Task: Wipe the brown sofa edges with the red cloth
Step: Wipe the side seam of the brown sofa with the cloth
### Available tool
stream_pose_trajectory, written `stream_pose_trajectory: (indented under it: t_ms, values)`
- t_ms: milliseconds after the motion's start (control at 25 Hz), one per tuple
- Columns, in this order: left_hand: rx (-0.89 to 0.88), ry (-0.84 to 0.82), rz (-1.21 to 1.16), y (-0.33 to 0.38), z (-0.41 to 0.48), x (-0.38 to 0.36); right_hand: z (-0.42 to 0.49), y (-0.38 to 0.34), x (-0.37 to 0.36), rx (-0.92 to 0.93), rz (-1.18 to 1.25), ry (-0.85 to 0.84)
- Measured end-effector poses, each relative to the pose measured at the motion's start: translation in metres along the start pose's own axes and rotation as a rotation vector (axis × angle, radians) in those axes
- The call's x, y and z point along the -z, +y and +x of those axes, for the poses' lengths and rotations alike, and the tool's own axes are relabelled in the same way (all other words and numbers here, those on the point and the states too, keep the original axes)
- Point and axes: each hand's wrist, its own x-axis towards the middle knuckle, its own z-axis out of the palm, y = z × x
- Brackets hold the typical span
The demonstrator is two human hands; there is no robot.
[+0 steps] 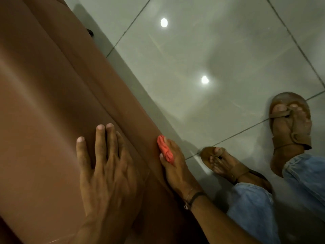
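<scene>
We look down along the brown sofa, its smooth surface filling the left side of the view. Our left hand lies flat on top of it, palm down, fingers spread wide and holding nothing. Our right hand presses against the sofa's outer edge, the side facing the floor. Its grip is closed on the red cloth, bunched small between thumb and fingers, with the cloth touching the sofa edge. A dark band circles the right wrist. Right of the sofa, grey floor tiles show two bright light reflections. Both feet stand on the tiles in brown sandals: left foot just beside the right hand, right foot farther out. Blue trouser hems cover the ankles.
</scene>
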Motion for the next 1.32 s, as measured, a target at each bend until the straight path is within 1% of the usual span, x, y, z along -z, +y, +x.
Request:
stream_pose_trajectory:
  t_ms: [40, 120, 200, 280, 360, 440, 560, 640, 760, 840, 920, 1040, 1120, 1160, 1200, 1280, 1320]
  values:
    - [0.011, 0.002, 0.002, -0.006, 0.006, 0.005, 0.0, -0.022, -0.009, 0.056, -0.039, -0.032]
    - [0.033, -0.003, -0.013, -0.02, 0.019, 0.016, 0.025, -0.073, -0.026, 0.246, -0.081, -0.05]
    - [0.047, -0.029, -0.015, -0.038, 0.034, 0.027, 0.064, -0.115, -0.032, 0.335, -0.075, -0.031]
    - [0.023, -0.07, 0.035, -0.052, 0.048, 0.034, 0.08, -0.12, -0.027, 0.303, 0.015, 0.026]
    - [0.018, -0.067, 0.034, -0.063, 0.061, 0.036, 0.078, -0.116, -0.025, 0.223, 0.071, 0.053]
    - [0.016, -0.099, 0.014, -0.069, 0.079, 0.038, 0.085, -0.138, -0.035, 0.256, 0.047, 0.056]
    - [0.042, -0.084, -0.066, -0.081, 0.109, 0.036, 0.14, -0.198, -0.047, 0.344, -0.021, -0.006]
    - [0.03, -0.056, -0.104, -0.091, 0.123, 0.034, 0.167, -0.212, -0.037, 0.34, -0.031, -0.011]
    - [0.026, -0.078, -0.079, -0.113, 0.152, 0.036, 0.166, -0.219, -0.037, 0.259, -0.008, -0.023]
    - [0.039, -0.117, -0.095, -0.129, 0.174, 0.042, 0.177, -0.256, -0.053, 0.286, -0.044, -0.055]
    - [0.028, -0.179, -0.053, -0.144, 0.197, 0.044, 0.209, -0.293, -0.06, 0.289, -0.039, -0.06]
    - [0.075, -0.137, -0.077, -0.166, 0.218, 0.047, 0.228, -0.297, -0.045, 0.301, -0.022, -0.043]
    - [0.103, -0.107, -0.075, -0.174, 0.232, 0.054, 0.214, -0.285, -0.037, 0.193, 0.054, -0.03]
    - [0.11, -0.097, -0.056, -0.177, 0.239, 0.055, 0.21, -0.292, -0.039, 0.142, 0.081, -0.033]
    - [0.12, -0.103, -0.046, -0.179, 0.244, 0.055, 0.215, -0.308, -0.046, 0.125, 0.058, -0.056]
    - [0.121, -0.184, -0.036, -0.181, 0.252, 0.05, 0.249, -0.337, -0.06, 0.227, -0.039, -0.077]
    - [0.102, -0.216, -0.041, -0.181, 0.254, 0.046, 0.268, -0.347, -0.059, 0.27, -0.012, -0.07]
